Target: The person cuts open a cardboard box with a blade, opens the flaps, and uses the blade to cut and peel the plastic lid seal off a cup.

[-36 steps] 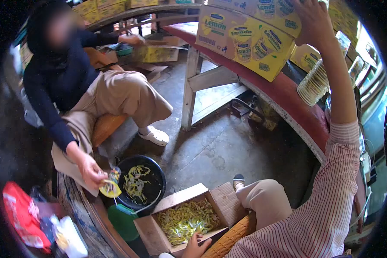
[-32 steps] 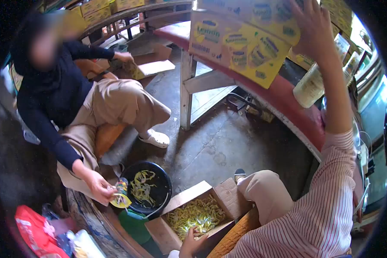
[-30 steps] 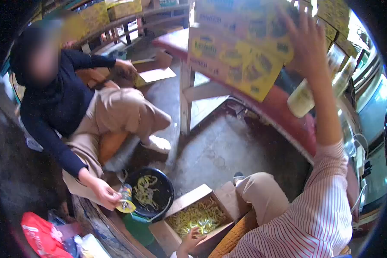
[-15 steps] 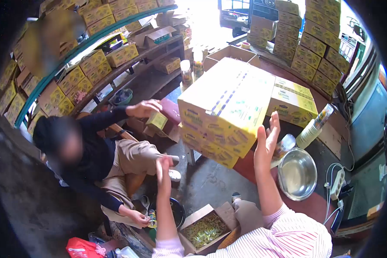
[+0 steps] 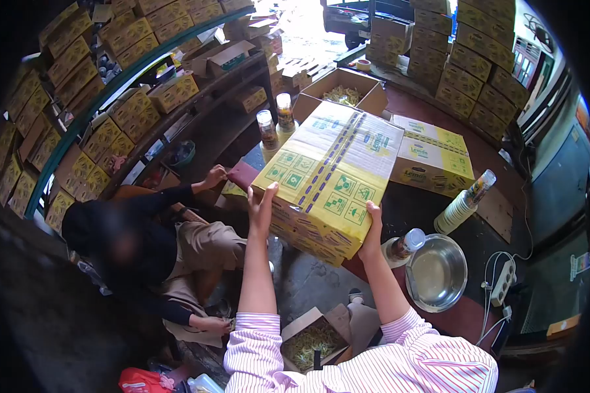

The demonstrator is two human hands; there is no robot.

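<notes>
A large yellow and white cardboard box [image 5: 337, 173], taped along its top with a purple-printed strip, sits at the near edge of the table. My left hand [image 5: 263, 206] is pressed on its near left corner, thumb toward the top. On the near right side, my right hand [image 5: 372, 232] grips the box too, its fingers partly hidden along the side. Just right of that hand stand a clear-lidded cup [image 5: 406, 244] and a steel bowl [image 5: 437, 272]. Behind the large box rests a smaller yellow carton [image 5: 432, 154].
A co-worker [image 5: 134, 242] sits at the left, one hand by the table edge. Below me is an open carton of small wrapped pieces [image 5: 311, 340]. Cup stacks [image 5: 455, 211], a power strip [image 5: 503, 283] and an open box [image 5: 341, 88] are on the table. Cartons [image 5: 475, 65] are piled behind.
Both my hands, raised and apart from the box before, have come onto its sides. The co-worker's upper hand has lowered to the table edge. The view has shifted slightly.
</notes>
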